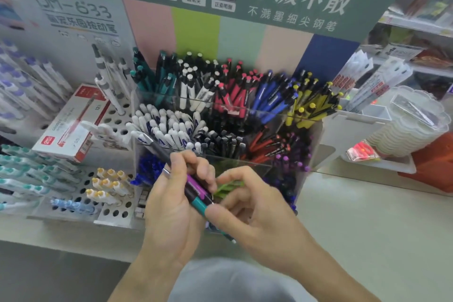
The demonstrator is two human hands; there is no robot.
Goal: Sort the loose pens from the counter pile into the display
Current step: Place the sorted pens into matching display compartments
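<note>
Pens [197,192] — slim, stiff, light plastic, purple and teal — bunched in left hand [171,203]; right hand [247,201] pinches the teal end, best gripped mid-barrel.

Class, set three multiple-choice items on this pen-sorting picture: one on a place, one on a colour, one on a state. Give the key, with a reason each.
1. Where does the red and white pen box lie?
A. left of the clear display
B. right of it
C. inside it

2. What colour are the pens in the display's back right compartment?
A. green
B. yellow
C. white

3. What is the left hand doing?
A. hanging idle
B. pressing flat on the counter
C. holding several pens

Key: 1 A, it rests on the holed rack there. 2 B, yellow barrels with black clips. 3 C, its fingers curl round a bundle of pens, which the right hand touches.
</note>
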